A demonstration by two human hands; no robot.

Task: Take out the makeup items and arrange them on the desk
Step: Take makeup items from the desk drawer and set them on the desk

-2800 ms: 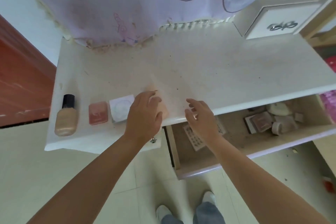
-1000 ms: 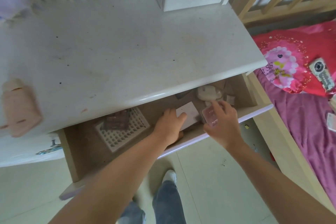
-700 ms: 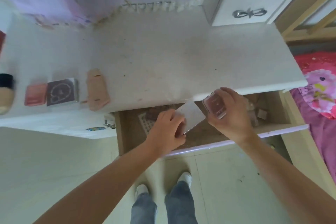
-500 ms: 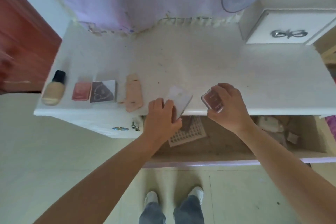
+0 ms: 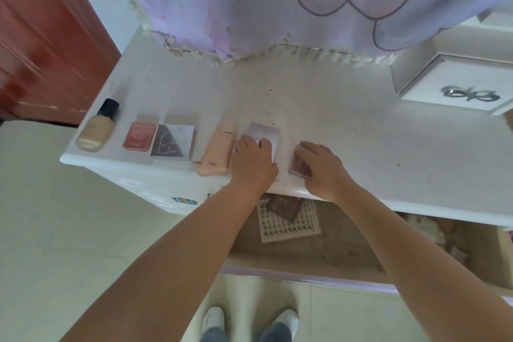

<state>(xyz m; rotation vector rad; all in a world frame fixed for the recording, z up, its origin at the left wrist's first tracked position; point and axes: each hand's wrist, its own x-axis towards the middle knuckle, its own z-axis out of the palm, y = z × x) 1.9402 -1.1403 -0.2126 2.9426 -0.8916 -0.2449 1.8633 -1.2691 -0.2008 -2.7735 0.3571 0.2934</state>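
While hands set compacts, tube (image 5: 216,150) adjacent, drawer (image 5: 319,266) open

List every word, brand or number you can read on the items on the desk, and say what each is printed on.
None can be read.
Dark triangle-patterned compact: a circular mark with tiny lettering, too blurred to read.
Pink compact: a faint embossed mark, unreadable.
Foundation bottle, peach tube, white case under the left hand, clear pink case under the right hand: no visible text.
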